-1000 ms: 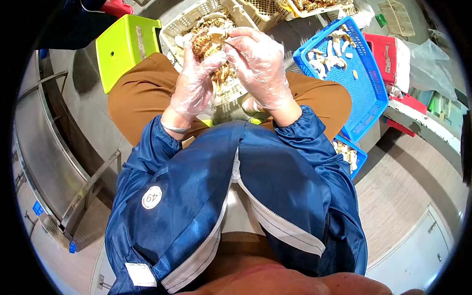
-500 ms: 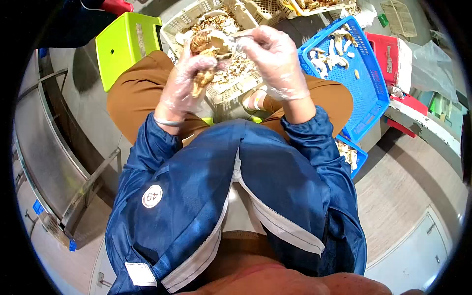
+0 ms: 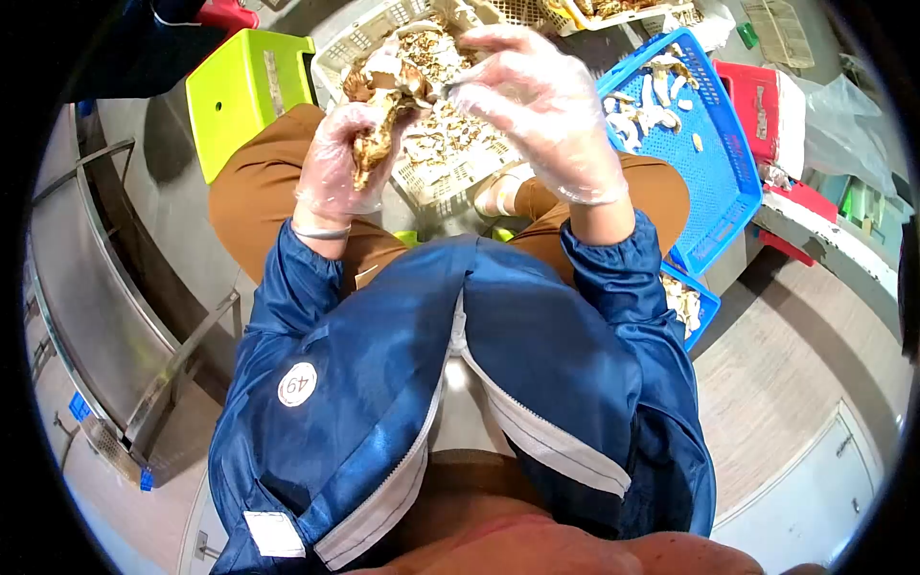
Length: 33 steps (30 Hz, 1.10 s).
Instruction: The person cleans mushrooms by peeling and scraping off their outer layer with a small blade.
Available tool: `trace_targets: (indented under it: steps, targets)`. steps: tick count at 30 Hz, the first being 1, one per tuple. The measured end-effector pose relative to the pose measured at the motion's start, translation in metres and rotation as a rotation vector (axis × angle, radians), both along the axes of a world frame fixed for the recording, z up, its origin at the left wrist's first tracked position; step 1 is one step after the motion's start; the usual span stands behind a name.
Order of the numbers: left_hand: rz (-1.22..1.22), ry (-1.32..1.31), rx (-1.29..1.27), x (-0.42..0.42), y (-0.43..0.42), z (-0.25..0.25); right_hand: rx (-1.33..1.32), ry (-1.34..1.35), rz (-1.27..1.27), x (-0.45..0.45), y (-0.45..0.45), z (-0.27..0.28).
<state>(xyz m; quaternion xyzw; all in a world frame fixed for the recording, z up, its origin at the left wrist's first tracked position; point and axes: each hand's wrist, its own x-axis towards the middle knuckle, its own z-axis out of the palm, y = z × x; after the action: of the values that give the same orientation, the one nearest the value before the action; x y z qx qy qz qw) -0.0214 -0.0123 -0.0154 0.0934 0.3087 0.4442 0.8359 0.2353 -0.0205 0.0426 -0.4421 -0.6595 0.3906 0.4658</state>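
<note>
Mushroom [image 3: 383, 110] sits in the left hand [image 3: 337, 165], up at 11 o'clock, with thumb and fingers pressed around its stem. At 1 o'clock, the right hand [image 3: 551, 110] is just beside it. Its fingers bend with gaps between, and I cannot tell if they pinch something small. A pale crate [image 3: 356, 46] of bits [image 3: 446, 139] is at 12 o'clock. A blue tray [image 3: 704, 192] with pale pieces [image 3: 659, 86] is at 2 o'clock.
</note>
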Motion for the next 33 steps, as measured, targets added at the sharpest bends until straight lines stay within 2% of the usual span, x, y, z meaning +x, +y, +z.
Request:
trace_targets:
  steps: [2, 4, 7, 10, 12, 13, 16, 17, 18, 20, 23, 24, 26, 30, 33]
  targets:
    - [0.028, 0.158, 0.005, 0.004, -0.005, 0.007, 0.05, -0.093, 0.057, -0.007, -0.003, 0.002]
    - [-0.009, 0.224, 0.193, 0.017, -0.009, 0.023, 0.068, -0.106, 0.093, -0.015, -0.004, -0.003]
    - [-0.068, 0.269, 0.236, 0.008, -0.007, 0.008, -0.109, 0.136, 0.108, -0.018, -0.003, -0.01]
    - [-0.108, 0.269, 0.327, 0.011, -0.007, 0.017, -0.402, 0.408, 0.188, -0.008, -0.005, -0.01]
    - [-0.135, 0.195, 0.362, 0.013, -0.007, 0.021, -0.495, 0.424, 0.14, -0.001, -0.003, -0.008]
    - [-0.171, 0.179, 0.36, 0.011, -0.006, 0.02, -0.491, 0.506, 0.119, -0.002, -0.002, -0.011]
    - [-0.26, 0.116, 0.346, 0.006, -0.002, 0.014, -0.436, 0.533, 0.059, 0.002, 0.006, -0.008]
    - [-0.277, 0.084, 0.336, 0.007, 0.001, 0.013, -0.394, 0.255, -0.049, 0.011, 0.014, -0.02]
    - [-0.296, 0.051, 0.328, 0.007, 0.002, 0.013, -0.371, 0.347, -0.117, 0.01, 0.018, -0.028]
    - [-0.233, -0.021, 0.311, 0.008, 0.002, 0.012, -0.26, -0.069, -0.264, 0.022, 0.024, -0.035]
    - [-0.127, -0.088, 0.246, 0.009, 0.004, 0.006, 0.074, -0.319, -0.234, 0.018, 0.019, -0.035]
    - [-0.07, -0.173, 0.144, 0.007, 0.005, 0.001, 0.206, -0.293, -0.185, 0.011, 0.013, -0.023]
    - [-0.015, -0.211, -0.035, 0.007, 0.006, -0.001, 0.286, -0.303, -0.192, -0.003, 0.006, -0.016]
    - [-0.095, -0.355, 0.013, 0.01, 0.003, -0.011, 0.224, -0.196, -0.15, -0.027, -0.003, -0.02]
    - [-0.046, -0.198, 0.047, 0.016, -0.003, -0.012, 0.252, -0.209, -0.189, -0.033, -0.004, -0.022]
